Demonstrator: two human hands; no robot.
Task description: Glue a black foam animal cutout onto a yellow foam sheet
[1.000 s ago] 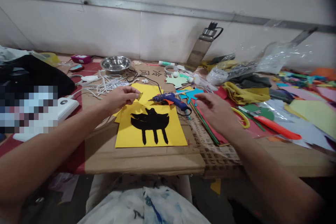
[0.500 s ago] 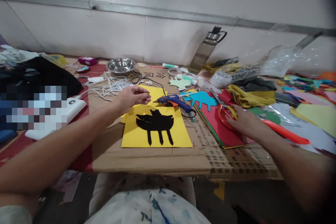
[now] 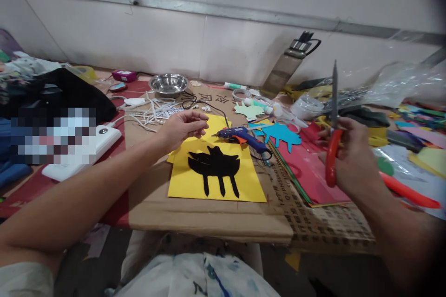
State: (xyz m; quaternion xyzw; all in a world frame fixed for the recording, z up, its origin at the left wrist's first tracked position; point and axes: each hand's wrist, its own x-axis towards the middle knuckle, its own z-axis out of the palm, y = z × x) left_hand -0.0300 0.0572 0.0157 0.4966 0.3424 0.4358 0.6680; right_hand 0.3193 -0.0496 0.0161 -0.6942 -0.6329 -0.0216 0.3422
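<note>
My right hand [image 3: 355, 162] is raised over the right side of the table, its fingers closed round the orange handle of a pair of scissors [image 3: 333, 151] whose blades point upward. My left hand [image 3: 186, 129] hovers above yellow sheets, thumb and fingertips pinched together; whatever may be between them is too small to make out. Just right of its fingertips lies a blue glue gun [image 3: 240, 137]. In front of it, a black cutout [image 3: 215, 167] with three legs lies on a yellow sheet [image 3: 183, 186].
Blue cutout [image 3: 284, 134] and stacked coloured sheets [image 3: 313, 167] lie on the right. A tilted water bottle [image 3: 287, 65] leans against the wall at the back. Left are a steel bowl [image 3: 169, 84], white cords [image 3: 153, 109] and a white power strip [image 3: 83, 153]. Cardboard [image 3: 209, 216] covers the table.
My right hand has lifted the scissors off the red sheets, turning their blades upward. My left hand keeps its pinch over the yellow sheets. The whole view has shifted slightly.
</note>
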